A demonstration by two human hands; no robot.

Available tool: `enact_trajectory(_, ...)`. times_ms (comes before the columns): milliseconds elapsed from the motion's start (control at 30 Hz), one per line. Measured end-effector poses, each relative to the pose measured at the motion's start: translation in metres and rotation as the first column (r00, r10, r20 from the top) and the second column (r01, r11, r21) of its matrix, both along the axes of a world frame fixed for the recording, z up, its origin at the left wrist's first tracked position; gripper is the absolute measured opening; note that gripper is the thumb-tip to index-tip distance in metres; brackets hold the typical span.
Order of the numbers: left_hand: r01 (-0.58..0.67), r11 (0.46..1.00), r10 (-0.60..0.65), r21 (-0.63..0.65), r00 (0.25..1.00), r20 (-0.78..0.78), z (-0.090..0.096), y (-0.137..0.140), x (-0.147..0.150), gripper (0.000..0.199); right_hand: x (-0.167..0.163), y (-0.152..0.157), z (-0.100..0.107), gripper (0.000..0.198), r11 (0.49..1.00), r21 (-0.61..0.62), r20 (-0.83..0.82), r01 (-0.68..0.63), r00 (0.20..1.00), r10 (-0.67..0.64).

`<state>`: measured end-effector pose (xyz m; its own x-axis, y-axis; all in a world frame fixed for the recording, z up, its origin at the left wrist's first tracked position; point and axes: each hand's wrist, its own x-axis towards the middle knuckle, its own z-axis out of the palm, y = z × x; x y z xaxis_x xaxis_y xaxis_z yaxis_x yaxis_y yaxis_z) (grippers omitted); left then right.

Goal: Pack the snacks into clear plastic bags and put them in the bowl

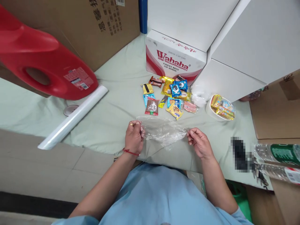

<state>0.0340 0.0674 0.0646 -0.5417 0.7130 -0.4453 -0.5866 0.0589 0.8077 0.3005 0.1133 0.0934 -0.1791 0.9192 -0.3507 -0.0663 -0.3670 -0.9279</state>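
Left hand [134,134], right hand [198,140] pinch clear plastic [164,129] ends, long way sideways between; snack packs [175,89] just past, left hand nearer

Both forearms [105,184] reach across the worktop's [124,84] near edge, set well apart. The left hand [134,137] is curled, thumb over bent fingers; the right hand [198,142] faces inward, thumb and fingertips pinched.
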Motion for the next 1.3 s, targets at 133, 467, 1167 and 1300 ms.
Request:
enact_trajectory(133,0.101,0.994,-0.103,0.045,0.994,0.030,0.004,-0.001,-0.005,0.044,0.009,0.002,0.004,0.025,0.999,0.034,-0.070,-0.034,0.997,0.037)
enact_trajectory(467,0.099,0.989,-0.088,0.112,0.991,-0.097,-0.003,-0.008,-0.013,0.056,0.019,-0.005,0.001,0.025,0.855,0.447,0.341,-0.263,0.934,0.109)
enact_trajectory(1167,0.258,0.960,0.113,0.112,0.010,-0.994,0.006,-0.055,-0.017,0.042,0.028,-0.004,-0.033,0.023,0.963,0.056,0.532,-0.265,0.824,0.195)
enact_trajectory(1300,0.683,0.700,-0.050,-0.206,-0.241,-0.969,0.017,-0.045,0.018,0.054,0.013,-0.014,-0.040,0.042,0.915,0.050,0.518,-0.401,0.793,0.320)
